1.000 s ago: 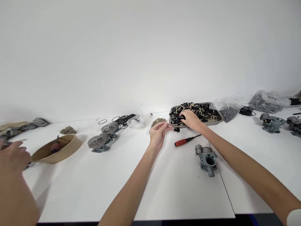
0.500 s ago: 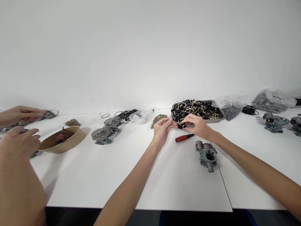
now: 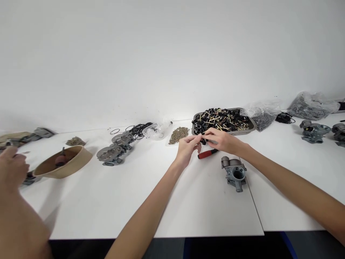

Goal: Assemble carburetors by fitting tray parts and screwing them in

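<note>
My left hand [image 3: 186,149] and my right hand [image 3: 223,141] meet fingertip to fingertip at the front edge of a metal tray [image 3: 249,131]. That tray is heaped with black parts and brass-coloured screws [image 3: 222,120]. Both hands are closed in a pinch. A small black part [image 3: 203,141] shows under the right fingers; what the left fingertips pinch is mostly hidden. Just below lies a screwdriver with a red handle [image 3: 205,154], its far end near the right hand. A grey metal carburetor [image 3: 235,174] stands closer to me, touched by neither hand.
Small brass pieces [image 3: 178,135] lie in a pile left of the tray. Farther left are more carburetors [image 3: 114,149], black rubber rings [image 3: 140,130] and a tan bowl [image 3: 77,162]. A co-worker's hand [image 3: 12,167] is at far left. Plastic bags [image 3: 309,106] and carburetors [image 3: 312,132] sit right.
My fingertips have come closer together, covering more of the small black part. The view has shifted slightly. The co-worker's hands have moved left, one out of view.
</note>
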A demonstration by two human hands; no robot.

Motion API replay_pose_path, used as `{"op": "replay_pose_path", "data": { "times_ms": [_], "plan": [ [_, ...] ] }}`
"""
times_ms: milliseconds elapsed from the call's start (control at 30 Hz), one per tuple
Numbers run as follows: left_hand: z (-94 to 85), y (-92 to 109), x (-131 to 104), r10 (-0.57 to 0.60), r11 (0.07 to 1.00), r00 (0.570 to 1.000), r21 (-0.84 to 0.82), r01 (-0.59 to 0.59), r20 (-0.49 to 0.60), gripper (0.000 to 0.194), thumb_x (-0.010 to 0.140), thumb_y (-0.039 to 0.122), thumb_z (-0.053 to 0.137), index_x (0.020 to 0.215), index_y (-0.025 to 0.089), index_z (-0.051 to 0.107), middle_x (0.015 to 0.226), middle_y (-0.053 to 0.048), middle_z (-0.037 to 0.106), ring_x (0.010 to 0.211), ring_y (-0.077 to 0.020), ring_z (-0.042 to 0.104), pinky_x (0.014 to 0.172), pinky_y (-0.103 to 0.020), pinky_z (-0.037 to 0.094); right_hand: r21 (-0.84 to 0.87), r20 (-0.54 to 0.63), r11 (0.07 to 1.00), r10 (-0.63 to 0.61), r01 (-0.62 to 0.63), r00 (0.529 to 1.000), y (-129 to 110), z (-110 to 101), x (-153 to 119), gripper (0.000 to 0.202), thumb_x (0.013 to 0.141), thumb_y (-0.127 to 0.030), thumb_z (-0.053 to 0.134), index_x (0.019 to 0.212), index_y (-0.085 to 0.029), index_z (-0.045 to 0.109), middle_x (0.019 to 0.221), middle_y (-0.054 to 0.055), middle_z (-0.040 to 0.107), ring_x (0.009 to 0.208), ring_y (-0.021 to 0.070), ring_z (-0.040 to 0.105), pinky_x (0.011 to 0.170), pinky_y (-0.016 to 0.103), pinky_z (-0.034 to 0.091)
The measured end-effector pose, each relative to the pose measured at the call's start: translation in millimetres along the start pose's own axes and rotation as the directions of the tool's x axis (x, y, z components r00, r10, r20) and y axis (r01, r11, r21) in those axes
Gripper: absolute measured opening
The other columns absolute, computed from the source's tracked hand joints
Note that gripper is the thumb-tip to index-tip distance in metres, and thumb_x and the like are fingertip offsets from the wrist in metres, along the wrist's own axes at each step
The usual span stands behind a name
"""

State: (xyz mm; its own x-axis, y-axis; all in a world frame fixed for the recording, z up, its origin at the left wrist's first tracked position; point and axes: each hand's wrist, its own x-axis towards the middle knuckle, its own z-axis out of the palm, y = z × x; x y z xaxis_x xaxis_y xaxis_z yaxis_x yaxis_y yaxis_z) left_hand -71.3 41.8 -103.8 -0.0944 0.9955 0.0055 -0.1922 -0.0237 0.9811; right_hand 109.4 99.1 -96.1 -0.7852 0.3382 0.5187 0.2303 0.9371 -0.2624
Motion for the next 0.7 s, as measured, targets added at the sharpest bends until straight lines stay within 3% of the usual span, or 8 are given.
{"op": "replay_pose_path", "data": {
  "times_ms": [100, 200, 333, 433, 500, 567, 633, 700],
  "plan": [
    [1.7, 4, -2, 0.047, 0.993, 0.999, 0.106, -0.045, -0.025, 0.034, 0.06, 0.034, 0.084, 0.082, 0.009, 0.075, 0.051, -0.001, 0.06, 0.045, -0.0071, 0.049, 0.053, -0.024, 0.042, -0.018, 0.007, 1.0, 0.005, -0.005, 1.0, -4, -1, 0, 0.031, 0.096, -0.013, 0.041, 0.118, -0.016, 0.062, 0.109, 0.011, 0.063, 0.099, 0.0192, 0.061, 0.086, 0.036, 0.055],
    [6.2, 5, -6, 0.074, 0.987, 0.997, 0.143, -0.068, -0.034, 0.032, 0.062, 0.032, 0.081, 0.084, 0.009, 0.074, 0.054, -0.001, 0.062, 0.046, -0.008, 0.051, 0.053, -0.024, 0.043, -0.033, 0.005, 0.999, -0.014, 0.014, 1.0, -9, -2, 0, 0.034, 0.096, -0.012, 0.041, 0.126, -0.015, 0.056, 0.107, 0.011, 0.066, 0.102, 0.0209, 0.061, 0.092, 0.04, 0.053],
    [13.4, 4, -12, 0.06, 0.989, 0.998, 0.137, -0.057, -0.019, 0.036, 0.061, 0.028, 0.078, 0.092, 0.011, 0.071, 0.058, -0.001, 0.065, 0.045, -0.0107, 0.055, 0.051, -0.024, 0.046, -0.013, 0.035, 1.0, -0.006, 0.006, 0.999, -20, -7, -6, 0.027, 0.094, -0.01, 0.045, 0.116, -0.015, 0.06, 0.11, 0.012, 0.066, 0.106, 0.0223, 0.06, 0.094, 0.041, 0.052],
    [15.4, 5, -14, 0.059, 0.987, 0.998, 0.147, -0.06, 0.007, 0.036, 0.061, 0.03, 0.079, 0.091, 0.012, 0.069, 0.063, -0.001, 0.066, 0.047, -0.0115, 0.058, 0.051, -0.025, 0.048, 0.107, -0.011, 0.981, 0.162, -0.16, 0.987, -26, -18, -20, 0.023, 0.091, -0.018, 0.057, 0.113, -0.016, 0.062, 0.115, 0.011, 0.063, 0.107, 0.0217, 0.059, 0.093, 0.038, 0.051],
    [15.9, 7, -14, 0.065, 0.985, 0.997, 0.158, -0.07, 0.037, 0.036, 0.062, 0.031, 0.079, 0.091, 0.013, 0.068, 0.066, -0.001, 0.065, 0.048, -0.0117, 0.059, 0.05, -0.025, 0.049, 0.244, 0.026, 0.893, 0.385, -0.379, 0.923, -28, -26, -33, 0.021, 0.091, -0.031, 0.061, 0.106, -0.017, 0.067, 0.11, 0.01, 0.065, 0.096, 0.0199, 0.062, 0.084, 0.035, 0.052],
    [17.3, 10, -15, 0.074, 0.978, 0.995, 0.189, -0.086, 0.071, 0.034, 0.063, 0.031, 0.077, 0.091, 0.014, 0.068, 0.065, -0.001, 0.063, 0.047, -0.0112, 0.058, 0.048, -0.024, 0.048, 0.398, 0.205, 0.726, 0.526, -0.561, 0.825, -28, -31, -48, 0.03, 0.093, -0.043, 0.057, 0.099, -0.017, 0.07, 0.099, 0.008, 0.069, 0.084, 0.0179, 0.063, 0.073, 0.031, 0.05],
    [20.1, 14, -21, 0.087, 0.959, 0.991, 0.26, -0.11, 0.099, 0.031, 0.065, 0.031, 0.075, 0.09, 0.014, 0.067, 0.065, -0.001, 0.063, 0.047, -0.0103, 0.057, 0.047, -0.023, 0.046, 0.526, 0.374, 0.573, 0.508, -0.628, 0.776, -28, -31, -60, 0.039, 0.094, -0.05, 0.052, 0.1, -0.017, 0.071, 0.096, 0.008, 0.071, 0.083, 0.0173, 0.063, 0.071, 0.029, 0.048],
    [23.7, 16, -32, 0.113, 0.918, 0.986, 0.365, -0.152, 0.125, 0.029, 0.067, 0.029, 0.072, 0.092, 0.015, 0.067, 0.067, -0.001, 0.063, 0.049, -0.0092, 0.055, 0.048, -0.022, 0.046, 0.619, 0.414, 0.491, 0.459, -0.613, 0.786, -29, -26, -68, 0.04, 0.093, -0.051, 0.053, 0.104, -0.017, 0.071, 0.102, 0.008, 0.071, 0.091, 0.0175, 0.063, 0.078, 0.029, 0.048]
  ]
}}
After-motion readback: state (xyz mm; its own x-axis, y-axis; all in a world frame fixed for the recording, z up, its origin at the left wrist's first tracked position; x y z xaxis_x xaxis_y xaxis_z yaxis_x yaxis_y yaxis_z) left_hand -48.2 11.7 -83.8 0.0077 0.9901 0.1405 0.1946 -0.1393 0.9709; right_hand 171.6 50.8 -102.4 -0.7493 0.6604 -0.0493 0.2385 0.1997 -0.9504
